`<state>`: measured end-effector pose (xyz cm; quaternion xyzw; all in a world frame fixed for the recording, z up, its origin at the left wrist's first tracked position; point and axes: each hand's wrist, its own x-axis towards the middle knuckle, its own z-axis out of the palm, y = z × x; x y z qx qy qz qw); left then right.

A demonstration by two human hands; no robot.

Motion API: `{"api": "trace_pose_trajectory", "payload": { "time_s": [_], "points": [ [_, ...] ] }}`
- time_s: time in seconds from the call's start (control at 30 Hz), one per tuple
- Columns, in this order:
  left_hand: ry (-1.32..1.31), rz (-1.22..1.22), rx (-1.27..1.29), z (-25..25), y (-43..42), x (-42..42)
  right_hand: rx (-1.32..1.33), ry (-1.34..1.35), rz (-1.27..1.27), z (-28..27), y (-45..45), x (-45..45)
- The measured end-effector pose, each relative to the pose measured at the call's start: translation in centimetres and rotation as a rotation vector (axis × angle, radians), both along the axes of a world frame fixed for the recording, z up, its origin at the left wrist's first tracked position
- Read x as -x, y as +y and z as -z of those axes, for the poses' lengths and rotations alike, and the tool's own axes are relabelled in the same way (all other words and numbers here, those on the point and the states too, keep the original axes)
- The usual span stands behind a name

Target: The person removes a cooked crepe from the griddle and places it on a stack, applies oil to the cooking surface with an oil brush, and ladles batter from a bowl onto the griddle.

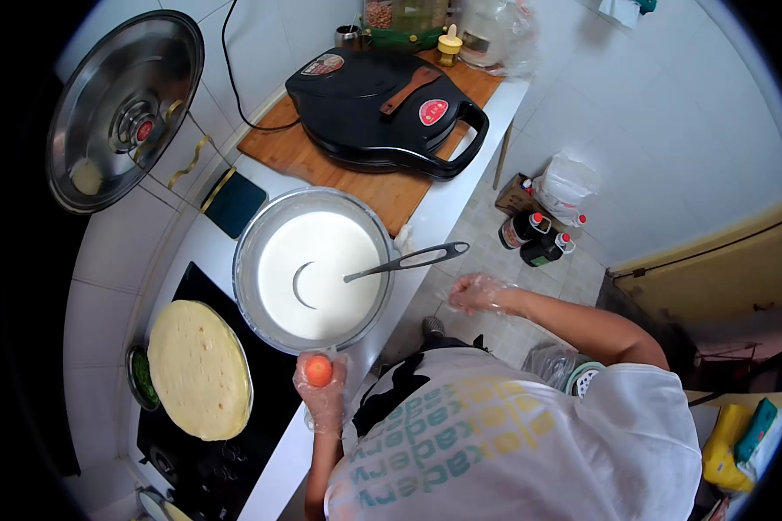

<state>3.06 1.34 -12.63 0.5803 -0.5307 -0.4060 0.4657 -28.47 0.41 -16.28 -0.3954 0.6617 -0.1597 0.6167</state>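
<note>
My left hand, in a clear plastic glove, is closed around a round orange-red thing whose kind I cannot make out. It is at the near rim of a large metal bowl of white liquid. A ladle with a dark slotted handle leans on the bowl's right rim, its round head partly under the liquid. My right hand, also gloved, hangs over the floor beside the counter, fingers curled in and nothing visible in them.
A black electric griddle sits shut on a wooden board, a wooden spatula on its lid. Flatbreads and a bowl of chopped greens are on the black cooktop. A steel lid hangs left. Bottles stand on the floor.
</note>
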Motion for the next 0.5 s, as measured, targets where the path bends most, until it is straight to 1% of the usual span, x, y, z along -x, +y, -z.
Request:
{"api": "trace_pose_trajectory", "payload": {
  "time_s": [0.03, 0.13, 0.23, 0.33, 0.4, 0.47, 0.5],
  "points": [
    [0.010, 0.046, 0.021, -0.2, -0.1, 0.2, 0.006, -0.028, 0.015, 0.6, 1.3, 0.7],
    [0.050, 0.121, -0.002, -1.3, -0.5, 0.9, 0.031, -0.134, 0.111, -1.0, 4.4, 0.9],
    [0.045, 0.153, 0.025, -1.7, -0.8, 1.3, 0.267, 0.043, 0.002, -1.7, 6.4, 0.6],
    [0.044, 0.156, 0.048, -2.4, -1.1, 1.6, 0.792, 0.098, -0.030, -8.6, 5.2, -1.6],
    [0.050, 0.156, 0.057, -2.6, -1.1, 2.0, 1.357, 0.336, -0.025, -14.6, 4.3, -2.4],
    [0.053, 0.162, 0.052, -2.5, -1.1, 1.8, 1.804, 0.393, 0.113, -18.2, 4.6, -2.0],
    [0.063, 0.165, 0.016, -2.4, -1.1, 1.8, 2.031, 0.350, 0.162, -20.0, 5.0, -1.7]
  ]
}}
